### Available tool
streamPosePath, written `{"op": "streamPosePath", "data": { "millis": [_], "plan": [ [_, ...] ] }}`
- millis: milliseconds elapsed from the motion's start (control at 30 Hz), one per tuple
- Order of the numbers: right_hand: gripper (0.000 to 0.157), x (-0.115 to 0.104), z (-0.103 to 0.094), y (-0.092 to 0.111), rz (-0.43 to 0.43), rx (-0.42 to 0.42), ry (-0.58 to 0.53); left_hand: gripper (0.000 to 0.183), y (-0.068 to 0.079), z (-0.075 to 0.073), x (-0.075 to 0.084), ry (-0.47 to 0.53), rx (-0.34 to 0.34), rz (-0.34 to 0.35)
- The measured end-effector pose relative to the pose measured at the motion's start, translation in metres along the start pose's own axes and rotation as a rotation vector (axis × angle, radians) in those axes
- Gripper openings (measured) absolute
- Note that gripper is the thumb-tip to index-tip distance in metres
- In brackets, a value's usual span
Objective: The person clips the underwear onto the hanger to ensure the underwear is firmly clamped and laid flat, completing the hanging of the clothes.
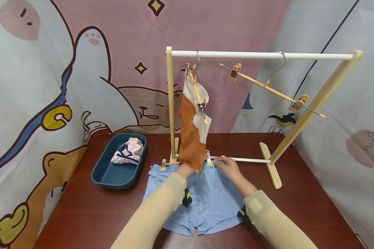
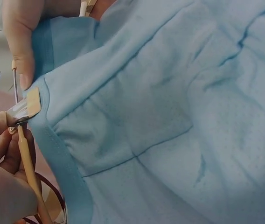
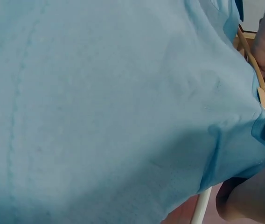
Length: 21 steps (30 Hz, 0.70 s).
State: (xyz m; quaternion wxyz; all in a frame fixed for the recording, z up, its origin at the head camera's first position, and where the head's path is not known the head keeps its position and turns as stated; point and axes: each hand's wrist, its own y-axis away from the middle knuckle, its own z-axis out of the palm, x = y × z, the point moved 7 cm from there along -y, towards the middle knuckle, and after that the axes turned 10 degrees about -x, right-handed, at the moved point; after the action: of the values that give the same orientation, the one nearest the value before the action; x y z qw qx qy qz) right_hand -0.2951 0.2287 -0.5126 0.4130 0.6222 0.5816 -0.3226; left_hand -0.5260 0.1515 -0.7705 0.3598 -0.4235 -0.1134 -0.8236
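Light blue shorts [image 1: 205, 193] lie on the table below the rack, waistband away from me. A wooden clip hanger [image 2: 26, 158] runs along their waistband, with one clip [image 1: 163, 165] at the left corner. My left hand [image 2: 6, 177] pinches the other clip [image 2: 33, 102], whose jaws sit over the waistband edge. In the head view that hand [image 1: 186, 170] is partly hidden behind a hanging orange and white garment [image 1: 188, 135]. With thumb and fingers, my right hand [image 1: 230, 168] holds the waistband at its right corner, beside the hanger's tip.
A wooden rack with a white top rail [image 1: 237, 54] stands over the work. From it an unused clip hanger [image 1: 268, 86] hangs at the right. To the left, a dark blue basin [image 1: 104, 180] holds a crumpled white and navy cloth [image 1: 129, 150]. Printed fabric walls surround the table.
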Motion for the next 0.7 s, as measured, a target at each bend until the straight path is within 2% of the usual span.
{"op": "streamPosePath", "data": {
  "millis": [33,67,100,167,200,233,267,300,333,400,433,467,500,533,567,600,633,700],
  "plan": [
    [0.024,0.001,0.000,-0.001,0.012,-0.005,-0.008,0.010,-0.001,-0.002,-0.003,0.168,-0.012,0.009],
    [0.025,0.002,0.000,-0.002,0.023,-0.010,-0.012,0.011,-0.004,-0.005,-0.006,0.135,-0.036,0.000],
    [0.026,0.004,0.000,-0.003,0.032,-0.017,-0.017,0.012,-0.008,-0.012,-0.011,0.167,-0.049,0.003],
    [0.028,0.005,0.000,-0.004,0.046,-0.030,-0.022,0.013,-0.019,-0.035,-0.023,-0.040,0.001,-0.023],
    [0.028,0.005,0.000,-0.004,0.052,-0.036,-0.019,0.011,-0.014,-0.025,-0.017,-0.050,-0.002,-0.022],
    [0.028,0.005,0.000,-0.004,0.062,-0.041,-0.025,0.011,-0.010,-0.019,-0.012,-0.121,0.011,-0.018],
    [0.029,0.005,0.000,-0.004,0.066,-0.048,-0.026,0.013,-0.006,-0.012,-0.007,-0.238,0.015,-0.033],
    [0.029,0.005,0.000,-0.004,0.071,-0.050,-0.025,0.014,-0.003,-0.007,-0.003,-0.253,0.023,-0.038],
    [0.029,0.005,0.000,-0.003,0.074,-0.053,-0.028,0.016,-0.001,-0.001,0.001,-0.353,0.030,-0.042],
    [0.030,0.005,0.001,-0.003,0.078,-0.058,-0.032,0.018,0.003,0.003,0.006,-0.661,0.079,-0.074],
    [0.030,0.005,0.001,-0.003,0.080,-0.062,-0.035,0.020,0.005,0.003,0.008,-0.783,0.111,-0.094],
    [0.031,0.005,0.001,-0.003,0.082,-0.065,-0.036,0.020,0.007,0.006,0.009,-0.805,0.125,-0.118],
    [0.031,0.005,0.001,-0.002,0.085,-0.066,-0.039,0.021,0.010,0.007,0.011,-0.892,0.152,-0.140],
    [0.032,0.006,0.001,-0.002,0.086,-0.069,-0.036,0.021,0.013,0.008,0.013,-1.029,0.178,-0.167],
    [0.032,0.007,0.001,-0.002,0.087,-0.070,-0.033,0.023,0.017,0.011,0.015,-1.083,0.198,-0.195],
    [0.033,0.008,0.001,-0.002,0.085,-0.075,-0.027,0.026,0.022,0.017,0.019,-1.056,0.198,-0.207],
    [0.034,0.009,0.000,-0.002,0.090,-0.079,-0.025,0.030,0.027,0.025,0.023,-1.036,0.189,-0.207],
    [0.034,0.012,0.000,-0.002,0.097,-0.089,-0.017,0.029,0.040,0.051,0.040,-1.040,0.170,-0.166]
  ]
}}
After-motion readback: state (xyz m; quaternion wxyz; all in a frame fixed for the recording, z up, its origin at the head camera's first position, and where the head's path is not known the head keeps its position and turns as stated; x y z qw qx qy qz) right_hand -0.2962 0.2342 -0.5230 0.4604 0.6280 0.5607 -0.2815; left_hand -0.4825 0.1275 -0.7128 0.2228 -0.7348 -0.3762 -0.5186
